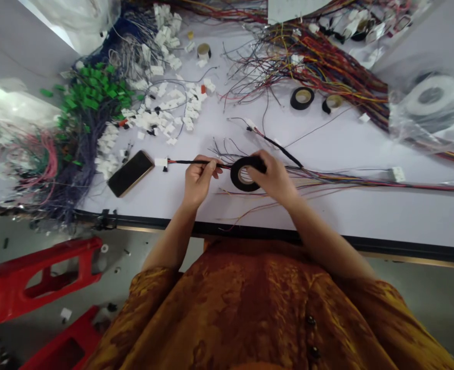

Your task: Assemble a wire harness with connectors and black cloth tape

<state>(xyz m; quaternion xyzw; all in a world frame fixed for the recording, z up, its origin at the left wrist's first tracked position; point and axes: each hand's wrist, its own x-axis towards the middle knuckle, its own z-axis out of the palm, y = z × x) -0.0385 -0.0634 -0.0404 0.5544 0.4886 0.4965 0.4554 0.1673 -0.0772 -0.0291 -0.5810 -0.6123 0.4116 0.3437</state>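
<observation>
Orange patterned blouse fills the foreground; over the white worktop, the left hand holds a tight grip on a black-wrapped wire harness, and the right hand clasps a roll of black tape against it.

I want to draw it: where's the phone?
In the head view, the phone sits left of the person's left hand, beside white plastic connectors.

You are in a wire-harness workshop: a long white surface carries bundled colored wires, heaps of white plastic connectors and rolls of black tape. Red plastic stools stand on the concrete floor beside you.
</observation>
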